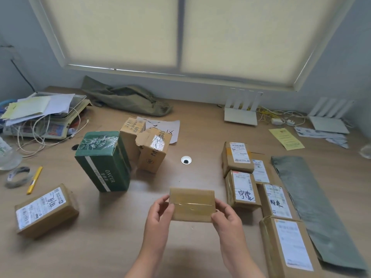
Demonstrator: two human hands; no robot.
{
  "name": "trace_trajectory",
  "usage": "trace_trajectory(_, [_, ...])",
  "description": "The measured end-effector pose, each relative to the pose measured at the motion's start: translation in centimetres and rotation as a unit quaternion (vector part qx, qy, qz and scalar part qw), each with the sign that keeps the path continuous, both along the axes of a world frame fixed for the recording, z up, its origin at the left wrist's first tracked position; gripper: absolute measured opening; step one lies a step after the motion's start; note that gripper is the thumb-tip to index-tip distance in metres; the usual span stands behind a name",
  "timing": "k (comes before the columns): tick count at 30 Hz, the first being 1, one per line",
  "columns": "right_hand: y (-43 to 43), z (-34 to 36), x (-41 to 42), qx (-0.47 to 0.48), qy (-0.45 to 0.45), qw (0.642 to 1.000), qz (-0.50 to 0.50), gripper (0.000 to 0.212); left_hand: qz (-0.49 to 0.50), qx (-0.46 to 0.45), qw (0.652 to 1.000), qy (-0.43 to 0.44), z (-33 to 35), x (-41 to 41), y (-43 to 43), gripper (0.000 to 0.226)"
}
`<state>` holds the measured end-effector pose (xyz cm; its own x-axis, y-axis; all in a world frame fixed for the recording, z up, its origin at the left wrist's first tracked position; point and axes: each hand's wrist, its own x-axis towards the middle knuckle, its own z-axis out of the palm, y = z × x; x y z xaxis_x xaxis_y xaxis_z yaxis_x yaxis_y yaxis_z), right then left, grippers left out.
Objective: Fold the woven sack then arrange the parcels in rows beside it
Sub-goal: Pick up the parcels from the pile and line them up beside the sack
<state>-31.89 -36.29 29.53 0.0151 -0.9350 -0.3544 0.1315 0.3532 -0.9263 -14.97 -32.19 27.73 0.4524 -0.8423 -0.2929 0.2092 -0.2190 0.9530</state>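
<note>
A small taped cardboard parcel (192,203) is held above the table, my left hand (159,215) gripping its left edge and my right hand (227,218) its right edge. The folded grey-green woven sack (313,207) lies flat at the right. Beside it several labelled parcels (241,187) sit in rows, the nearest one (289,245) at the table's front right. A green box (104,160), two brown boxes (153,150) and a labelled parcel (45,210) stand loose at left and centre.
A second crumpled green sack (128,98) lies by the wall. A scale piled with papers (42,115) and cables fills the far left, with a tape roll (18,176) and yellow knife (34,179). Two routers (241,111) and a yellow leaflet (286,139) sit at back right. A cable hole (186,160) marks mid-table.
</note>
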Motion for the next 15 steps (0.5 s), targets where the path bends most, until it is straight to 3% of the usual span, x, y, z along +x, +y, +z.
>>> trace_trajectory(3, [-0.1, 0.6, -0.9, -0.012, -0.024, 1.0, -0.015, 0.032, -0.029, -0.013, 0.999, 0.001, 0.1, -0.4, -0.4, 0.039])
trace_trajectory(7, [-0.1, 0.9, -1.7, -0.004, -0.071, 0.997, -0.015, 0.005, -0.022, -0.03, 0.998, 0.043, 0.9, -1.3, -0.6, 0.024])
trace_trajectory(10, [0.0, 0.6, -1.9, -0.009, -0.079, 0.996, -0.031, 0.01, -0.011, -0.034, 0.998, 0.045, 0.6, -1.9, -1.0, 0.019])
trace_trajectory(13, [0.0, 0.1, -2.1, -0.028, -0.092, 0.994, -0.053, 0.02, -0.038, -0.016, 0.999, 0.032, 0.0, -2.1, -1.2, 0.037])
trace_trajectory(15, [0.1, -0.2, -2.1, -0.042, -0.091, 0.993, -0.064, 0.042, -0.072, -0.01, 0.997, 0.021, -0.5, -2.6, -1.4, 0.055])
